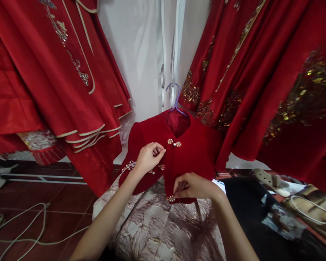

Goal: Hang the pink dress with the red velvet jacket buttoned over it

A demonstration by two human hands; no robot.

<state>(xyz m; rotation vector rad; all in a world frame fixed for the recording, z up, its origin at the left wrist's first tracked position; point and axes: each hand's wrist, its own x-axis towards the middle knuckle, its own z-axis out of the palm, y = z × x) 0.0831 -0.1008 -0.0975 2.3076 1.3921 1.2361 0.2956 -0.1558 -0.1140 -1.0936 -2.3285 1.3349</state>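
A short red jacket (198,152) hangs in front of me on a purple hanger (176,99). Its collar clasp (174,143), made of pearl flowers, is fastened, while the front below it parts. My left hand (150,156) is closed in a pinch at the front edge just under that clasp. Lower down, my right hand (191,185) pinches the other front panel near the hem, beside a pearl flower clasp (170,199). Another flower clasp (161,167) shows below my left hand. The fingertips partly hide the cloth they grip.
Red garments with pale piping (97,108) hang at left, and gold-embroidered red garments (250,90) at right. Pale patterned fabric (154,228) lies beneath the jacket. A white cable (43,221) crosses the tiled floor; shoes (271,183) and a black surface (244,217) are at right.
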